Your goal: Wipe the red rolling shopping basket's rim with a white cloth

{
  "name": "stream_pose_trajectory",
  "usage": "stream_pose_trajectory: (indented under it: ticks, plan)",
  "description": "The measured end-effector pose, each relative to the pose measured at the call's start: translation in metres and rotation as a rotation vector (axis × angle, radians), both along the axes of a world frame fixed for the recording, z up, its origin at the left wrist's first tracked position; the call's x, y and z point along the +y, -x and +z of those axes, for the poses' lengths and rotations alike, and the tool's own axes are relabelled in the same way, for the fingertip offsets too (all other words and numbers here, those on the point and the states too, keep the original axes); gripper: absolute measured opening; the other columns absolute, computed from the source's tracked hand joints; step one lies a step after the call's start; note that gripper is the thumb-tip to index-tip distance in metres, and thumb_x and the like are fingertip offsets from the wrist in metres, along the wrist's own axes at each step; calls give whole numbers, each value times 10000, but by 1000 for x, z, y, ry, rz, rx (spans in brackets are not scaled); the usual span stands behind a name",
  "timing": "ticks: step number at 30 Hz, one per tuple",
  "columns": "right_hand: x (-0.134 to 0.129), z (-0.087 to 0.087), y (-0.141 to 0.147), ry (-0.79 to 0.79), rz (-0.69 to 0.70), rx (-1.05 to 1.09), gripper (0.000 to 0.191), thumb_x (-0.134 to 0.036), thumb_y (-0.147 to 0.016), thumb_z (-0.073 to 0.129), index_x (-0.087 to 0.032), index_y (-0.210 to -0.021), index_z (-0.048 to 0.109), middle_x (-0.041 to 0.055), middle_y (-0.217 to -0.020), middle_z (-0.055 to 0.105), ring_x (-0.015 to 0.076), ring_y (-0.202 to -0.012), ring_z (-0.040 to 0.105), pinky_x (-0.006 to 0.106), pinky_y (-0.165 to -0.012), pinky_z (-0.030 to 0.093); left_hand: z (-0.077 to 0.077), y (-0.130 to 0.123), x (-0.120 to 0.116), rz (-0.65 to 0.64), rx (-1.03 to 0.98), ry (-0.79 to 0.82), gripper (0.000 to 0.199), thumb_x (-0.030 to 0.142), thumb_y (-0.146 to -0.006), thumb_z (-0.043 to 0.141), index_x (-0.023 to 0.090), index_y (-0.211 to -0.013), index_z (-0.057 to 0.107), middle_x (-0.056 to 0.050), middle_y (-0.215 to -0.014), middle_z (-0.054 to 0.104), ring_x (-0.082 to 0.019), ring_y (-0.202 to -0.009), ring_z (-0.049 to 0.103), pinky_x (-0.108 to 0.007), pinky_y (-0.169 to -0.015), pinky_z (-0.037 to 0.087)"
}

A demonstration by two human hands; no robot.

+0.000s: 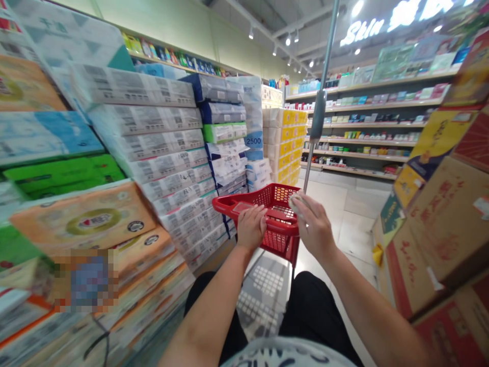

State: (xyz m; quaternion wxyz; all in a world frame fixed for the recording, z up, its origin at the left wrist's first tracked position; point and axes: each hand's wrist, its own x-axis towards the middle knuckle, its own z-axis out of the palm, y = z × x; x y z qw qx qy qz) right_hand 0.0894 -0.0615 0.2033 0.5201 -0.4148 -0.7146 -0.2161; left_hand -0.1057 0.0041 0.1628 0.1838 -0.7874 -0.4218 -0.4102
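Note:
A red plastic shopping cart [282,247] with a perforated basket stands just in front of me. My left hand [252,227] lies over its handle, fingers closed on the bar. Beside the cart's right corner, my right hand [314,224] is raised with its fingers bent round a small pale, crumpled thing [296,200] that looks like a cloth or tissue. Whether that hand also touches the cart I cannot tell. A metal pole [318,114] with a thick grey sleeve rises behind the right hand, its lower end hidden.
Stacked tissue packs [171,132] line the left, with orange packs [103,216] close by. Yellow-and-white packs [292,145] stand farther ahead. Cardboard boxes [446,219] are piled on the right. Pale floor tiles [340,204] lead towards shelves of small goods [367,122].

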Motion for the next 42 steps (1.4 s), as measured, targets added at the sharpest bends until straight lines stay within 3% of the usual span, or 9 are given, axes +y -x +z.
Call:
stream_pose_trajectory:
  ticks: [3, 8, 14, 18, 22, 26, 32, 39, 42]
  plan:
    - [-5, -28, 16, 148, -36, -128, 451, -321, -889, 552, -190, -1318, 506, 118, -1293, 550, 271, -1229, 463, 491, -1048, 381, 0, 2, 1, -4, 4, -11, 324, 231, -927, 380, 223, -1172, 591, -44, -1254, 618, -199, -1206, 511, -414, -1019, 334]
    - [-7, -62, 12, 84, 43, -250, 373, -218, -910, 513, -278, -1278, 534, 40, -1332, 535, 232, -1260, 420, 482, -1104, 268, -1, 5, 0, -18, 19, -32, 323, 232, -928, 378, 221, -1174, 587, -44, -1257, 616, -202, -1207, 513, -406, -1008, 338]
    - [-4, -38, 21, 230, -103, -67, 265, -250, -934, 447, -221, -1142, 609, 75, -1090, 635, 212, -1033, 532, 407, -973, 362, 0, -1, -1, -3, 3, -38, 315, 218, -922, 390, 218, -1162, 593, -42, -1249, 621, -202, -1197, 519, -408, -1011, 332]
    - [-11, -17, 34, 366, -234, -244, 243, -299, -911, 489, -197, -1091, 616, 90, -978, 645, 238, -956, 550, 436, -967, 316, 0, -2, -1, 0, -3, -36, 314, 210, -919, 392, 218, -1161, 593, -36, -1252, 619, -197, -1197, 518, -403, -1012, 332]
    - [-1, -3, 30, 479, -223, -328, 285, -367, -945, 418, -201, -924, 648, 73, -882, 658, 203, -843, 585, 335, -810, 369, 0, 0, -2, 2, 5, -29, 319, 214, -921, 387, 220, -1165, 592, -39, -1254, 617, -195, -1206, 512, -401, -1018, 331]
    - [16, -16, 25, 410, -230, -253, 347, -334, -954, 396, -181, -773, 650, 62, -772, 655, 173, -753, 584, 321, -773, 371, 0, -1, -4, 5, 11, -23, 323, 226, -927, 376, 218, -1166, 593, -45, -1248, 620, -196, -1203, 514, -404, -1022, 328]
    - [15, -72, 19, -147, -100, -168, 260, -218, -891, 523, -241, -1136, 608, 78, -1147, 611, 228, -1129, 491, 426, -998, 337, 1, -1, -4, 8, 10, -42, 314, 228, -923, 388, 225, -1156, 598, -42, -1237, 628, -197, -1196, 521, -403, -1008, 345]
    - [3, -25, 32, 244, -219, -193, 216, -274, -907, 490, -225, -1044, 651, 53, -876, 656, 195, -833, 555, 387, -878, 393, 1, 0, 0, 7, 7, -41, 314, 223, -922, 391, 222, -1163, 590, -45, -1240, 627, -201, -1194, 523, -407, -1005, 348]
    - [4, -29, 33, 225, -238, -208, 231, -277, -922, 468, -216, -1048, 651, 63, -907, 662, 203, -858, 557, 389, -878, 390, 0, -1, -1, 8, 4, -34, 314, 222, -922, 392, 223, -1168, 587, -43, -1245, 623, -199, -1201, 518, -409, -1012, 340]
